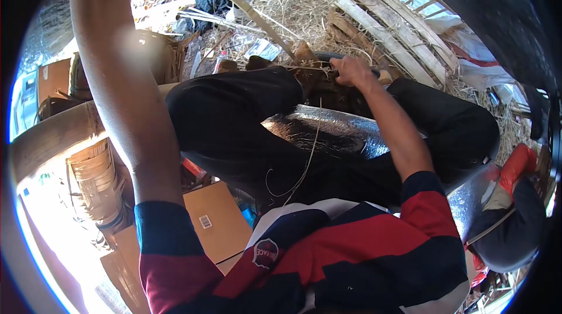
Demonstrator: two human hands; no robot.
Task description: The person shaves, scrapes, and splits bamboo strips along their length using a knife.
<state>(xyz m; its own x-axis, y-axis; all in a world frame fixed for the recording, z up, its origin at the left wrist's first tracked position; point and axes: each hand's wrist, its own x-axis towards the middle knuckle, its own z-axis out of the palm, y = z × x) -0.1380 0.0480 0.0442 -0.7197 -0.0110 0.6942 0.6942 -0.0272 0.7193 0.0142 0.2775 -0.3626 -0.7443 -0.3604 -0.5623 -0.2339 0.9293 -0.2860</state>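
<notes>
My left arm reaches up past the top left edge, so my left hand is out of view. Beyond my knees, my right hand (351, 72) is closed at a dark, rounded object (329, 55), whose shape is mostly hidden by the fingers. A brown block-like piece (305, 54) lies just left of that hand. One end of a long pale bamboo strip (243, 4) comes down near this piece. Between my legs is a shiny silvery surface (345, 122). A thin pale strand (308, 164) hangs over my dark trousers.
Wooden slats (389, 36) and straw-like shavings (287, 3) lie ahead. At left are a thick bamboo pole (52, 141) and a bundle of strips (93, 176). A cardboard box (216, 220) stands beside me. Part of another person (509, 232) shows at lower right.
</notes>
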